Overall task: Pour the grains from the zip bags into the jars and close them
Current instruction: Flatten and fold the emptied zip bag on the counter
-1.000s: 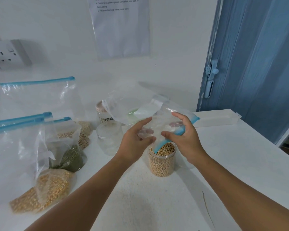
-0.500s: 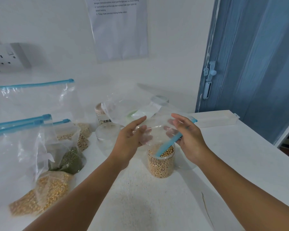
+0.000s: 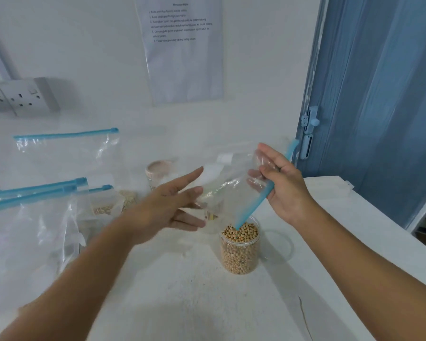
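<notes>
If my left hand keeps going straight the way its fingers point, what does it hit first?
Most likely the empty zip bag that the right hand holds above the open jar of beans. The left hand looks almost on it already, though depth is unclear.

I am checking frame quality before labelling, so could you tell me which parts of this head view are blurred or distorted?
Head view: the left hand is motion-smeared; the right hand and the jar of beans look sharper; the wide lens bends the door edge.
</notes>
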